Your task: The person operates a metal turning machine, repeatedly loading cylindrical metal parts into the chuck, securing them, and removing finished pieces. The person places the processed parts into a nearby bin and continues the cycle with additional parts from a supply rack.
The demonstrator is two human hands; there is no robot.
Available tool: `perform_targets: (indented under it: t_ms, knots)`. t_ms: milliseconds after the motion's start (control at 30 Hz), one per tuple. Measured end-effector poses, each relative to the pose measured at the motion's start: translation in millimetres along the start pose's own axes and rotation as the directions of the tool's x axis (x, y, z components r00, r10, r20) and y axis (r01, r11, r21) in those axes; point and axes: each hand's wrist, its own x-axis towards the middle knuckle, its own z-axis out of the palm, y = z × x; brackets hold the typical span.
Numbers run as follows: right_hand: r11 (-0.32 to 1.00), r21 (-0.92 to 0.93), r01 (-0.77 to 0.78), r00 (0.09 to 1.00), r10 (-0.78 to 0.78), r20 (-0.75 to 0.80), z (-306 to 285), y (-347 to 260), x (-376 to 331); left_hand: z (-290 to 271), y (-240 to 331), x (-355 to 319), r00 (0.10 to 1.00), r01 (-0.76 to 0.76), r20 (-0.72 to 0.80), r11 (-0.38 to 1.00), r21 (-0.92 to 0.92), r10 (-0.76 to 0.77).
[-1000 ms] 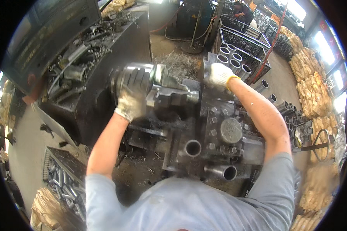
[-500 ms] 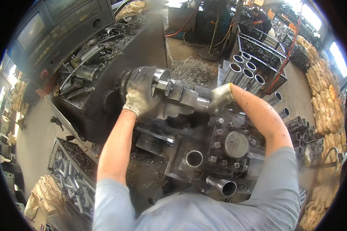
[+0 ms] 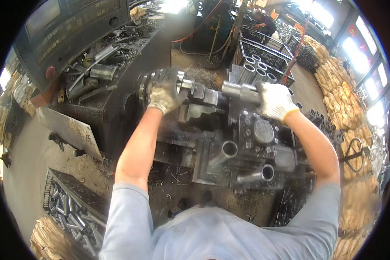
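My left hand (image 3: 165, 94), in a dark-palmed white glove, is wrapped over the rim of a lathe chuck (image 3: 144, 89). Stepped metal jaws (image 3: 205, 94) stick out from the chuck towards the right. In a white glove, my right hand (image 3: 276, 100) grips a shiny metal tube (image 3: 236, 89) by its right part. The tube lies level, its left end apart from the jaws. Below it sits a tool post (image 3: 263, 131) with a round cap and several square-headed bolts. Two more tubes rest on the machine in front, one upright (image 3: 226, 151) and one tilted (image 3: 264, 173).
Several tubes (image 3: 249, 69) stand behind my right hand, beside wire crates (image 3: 264, 47). A control panel (image 3: 69, 39) rises at left above a chip-littered ledge (image 3: 104, 73). A crate of metal pieces (image 3: 69, 182) is at lower left. Brown sacks (image 3: 340, 104) line the right side.
My right hand has moved right and away from the chuck jaws, with the tube in it. The left hand stays on the chuck. The whole view has shifted a little.
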Motion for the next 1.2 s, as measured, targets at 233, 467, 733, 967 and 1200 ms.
perform_targets:
  t_ms: [233, 467, 733, 967, 1200]
  knots:
    - [0.148, 0.855, -0.497, 0.844, -0.147, 0.516, -26, -146, -149, -45, 126, -186, 0.964, 0.265, 0.265, -0.02, -0.964, -0.018]
    - [-0.221, 0.602, -0.768, 0.64, -0.228, 0.733, 127, -237, -213, 30, 119, -266, 0.3, 0.716, 0.926, -0.587, -0.379, -0.232]
    - [-0.105, 0.842, -0.529, 0.795, -0.408, 0.448, 160, -201, -244, 51, 106, -308, 0.392, 0.342, 0.888, -0.857, -0.385, -0.242]
    - [-0.02, 0.946, -0.322, 0.945, -0.072, 0.32, 63, -141, -294, 7, 118, -306, 0.632, 0.599, 0.762, -0.534, -0.597, -0.143]
    - [-0.161, 0.945, -0.286, 0.942, 0.133, 0.308, 74, -73, -311, 33, 214, -244, 0.947, 0.136, 0.295, 0.676, -0.725, 0.126]
